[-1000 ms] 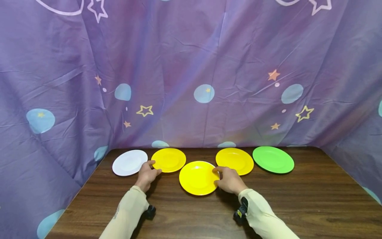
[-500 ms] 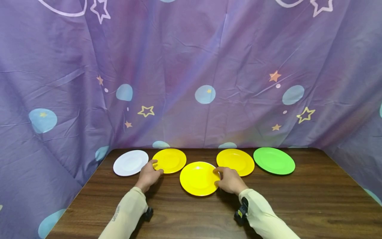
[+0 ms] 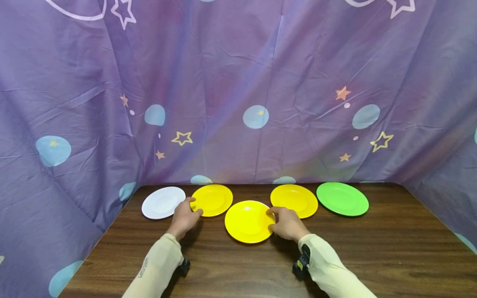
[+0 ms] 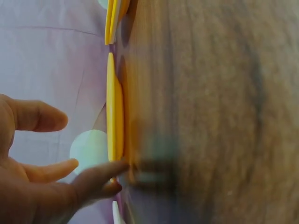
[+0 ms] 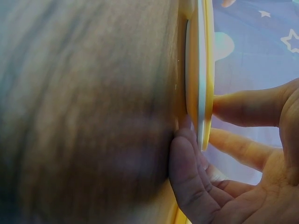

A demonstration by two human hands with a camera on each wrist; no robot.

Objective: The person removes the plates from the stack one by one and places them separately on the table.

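In the head view a yellow plate [image 3: 249, 222] lies nearest the front, in the middle. A thin white rim [image 5: 202, 84] shows directly beneath it in the right wrist view, like a second plate under it. My right hand [image 3: 288, 224] holds its right edge, with the thumb on top and other fingers low at the rim. My left hand [image 3: 184, 217] is at the near left edge of another yellow plate [image 3: 213, 199]. Its thumb stands off that plate, and some fingers reach the rim in the left wrist view; whether they touch is unclear.
A white plate [image 3: 162, 203] lies at the far left of the brown table [image 3: 238, 273]. Behind my right hand is a further yellow plate [image 3: 294, 200], with a green plate [image 3: 343, 199] to its right. A purple star-printed curtain [image 3: 223, 82] hangs behind the table.
Both hands stay at the same plates. The view shifts very slightly; the plates keep their places.
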